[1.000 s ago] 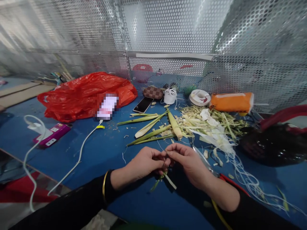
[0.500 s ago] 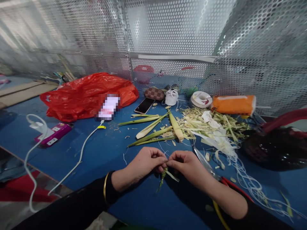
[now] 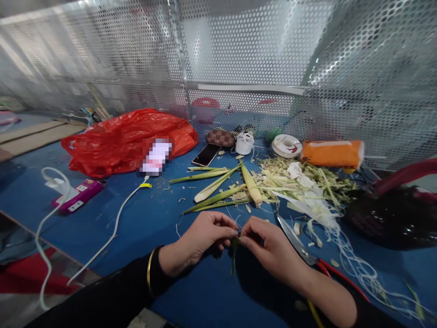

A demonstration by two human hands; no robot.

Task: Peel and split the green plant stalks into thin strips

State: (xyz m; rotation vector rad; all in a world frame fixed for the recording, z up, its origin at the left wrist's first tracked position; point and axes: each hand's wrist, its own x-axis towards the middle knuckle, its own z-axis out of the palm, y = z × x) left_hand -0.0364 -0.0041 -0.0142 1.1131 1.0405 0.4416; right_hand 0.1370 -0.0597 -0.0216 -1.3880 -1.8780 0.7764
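Observation:
My left hand is closed in a pinch on a small, narrow green leaf piece, which hangs below the fingertips and is blurred. Close against it, my right hand pinches thumb and forefinger together; what lies between them is too small to make out. A thin white thread rises by the fingertips. Just beyond the hands lie several long green leaf stalks and a broad pale husk. Beside my right forearm rest scissors with red handles, partly hidden by the arm.
Plant scraps and tangled white string spread on the right, before a dark glossy pot. Behind stand a tape roll and an orange packet. Leftward are a red bag, a phone and a purple power strip.
Both hands stay fingertip to fingertip, with my right hand slightly turned. The pale strip beside the green piece no longer shows, and the piece hangs straighter. The view has tilted a little.

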